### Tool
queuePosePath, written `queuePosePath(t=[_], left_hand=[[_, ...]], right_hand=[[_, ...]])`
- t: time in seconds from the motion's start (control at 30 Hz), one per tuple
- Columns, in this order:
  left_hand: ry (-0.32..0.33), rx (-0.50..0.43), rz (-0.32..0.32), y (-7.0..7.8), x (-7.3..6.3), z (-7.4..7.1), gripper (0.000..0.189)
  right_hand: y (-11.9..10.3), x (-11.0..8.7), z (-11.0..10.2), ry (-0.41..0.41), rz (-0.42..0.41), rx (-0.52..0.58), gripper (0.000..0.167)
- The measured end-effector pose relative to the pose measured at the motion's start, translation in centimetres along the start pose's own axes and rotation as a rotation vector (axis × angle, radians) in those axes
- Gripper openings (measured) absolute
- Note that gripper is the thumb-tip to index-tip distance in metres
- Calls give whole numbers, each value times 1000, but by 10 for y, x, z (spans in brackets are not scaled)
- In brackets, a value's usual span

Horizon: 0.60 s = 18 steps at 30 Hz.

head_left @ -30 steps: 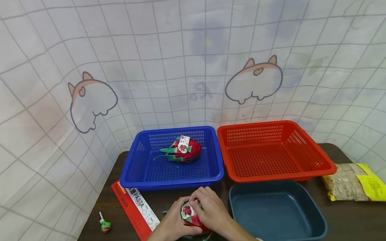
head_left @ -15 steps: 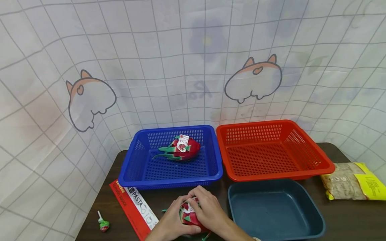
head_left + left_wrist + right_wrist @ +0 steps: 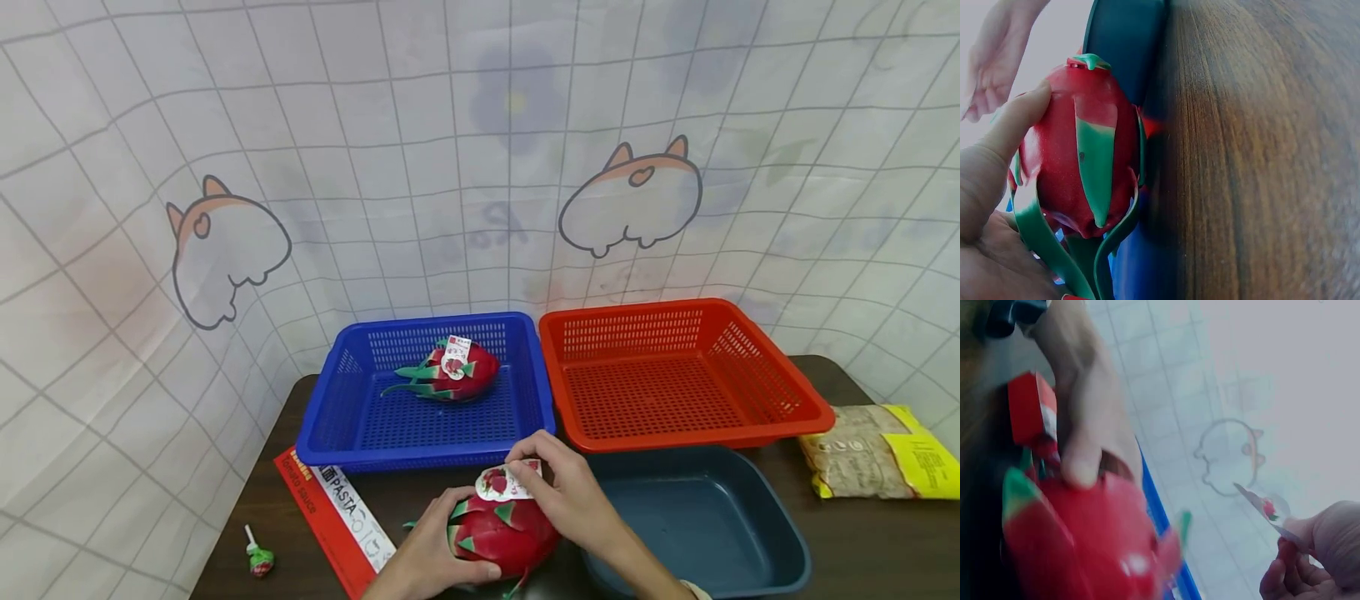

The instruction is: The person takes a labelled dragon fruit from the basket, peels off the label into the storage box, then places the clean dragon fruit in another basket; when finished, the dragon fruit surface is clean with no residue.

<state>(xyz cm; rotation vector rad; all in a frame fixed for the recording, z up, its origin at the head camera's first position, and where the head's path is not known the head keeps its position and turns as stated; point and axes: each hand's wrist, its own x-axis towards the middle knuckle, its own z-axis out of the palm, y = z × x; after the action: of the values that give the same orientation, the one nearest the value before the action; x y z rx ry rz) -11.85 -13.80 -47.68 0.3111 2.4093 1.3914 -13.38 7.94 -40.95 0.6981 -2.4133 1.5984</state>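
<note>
My left hand (image 3: pixel 433 550) grips a red dragon fruit (image 3: pixel 502 537) with green-tipped scales, low in the middle of the head view. In the left wrist view the thumb presses the side of the dragon fruit (image 3: pixel 1063 150), whose long green leaves trail toward the palm. Between thumb and fingers my right hand (image 3: pixel 573 500) pinches a white sticker (image 3: pixel 497 485) printed with red fruit. The right wrist view shows that sticker (image 3: pixel 1265 509) standing in the air, apart from the fruit. A second dragon fruit (image 3: pixel 476 379), with its own label, lies in the blue basket (image 3: pixel 420 457).
A red basket (image 3: pixel 697 440) stands right of the blue one. In front of it sits a dark teal tray (image 3: pixel 690 533). A yellow-and-clear bag (image 3: pixel 862 454) lies far right. On the left are a red pasta box (image 3: pixel 330 525) and a green lollipop (image 3: pixel 259 560).
My right hand has moved up and right from the fruit, pulling the sticker off its skin with it. More of the red fruit now shows. The left hand has kept its grip.
</note>
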Motion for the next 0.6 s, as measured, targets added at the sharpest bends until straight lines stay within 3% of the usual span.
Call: queuePosePath(t=[0.2, 0.33, 0.6], left_hand=[[16, 15, 8, -1, -1, 0, 84], [20, 17, 1, 0, -1, 0, 83], [18, 16, -7, 0, 0, 1, 81]], right_hand=[[13, -12, -37, -13, -80, -54, 8], [28, -22, -64, -78, -85, -48, 11], [53, -38, -104, -247, 27, -61, 5]])
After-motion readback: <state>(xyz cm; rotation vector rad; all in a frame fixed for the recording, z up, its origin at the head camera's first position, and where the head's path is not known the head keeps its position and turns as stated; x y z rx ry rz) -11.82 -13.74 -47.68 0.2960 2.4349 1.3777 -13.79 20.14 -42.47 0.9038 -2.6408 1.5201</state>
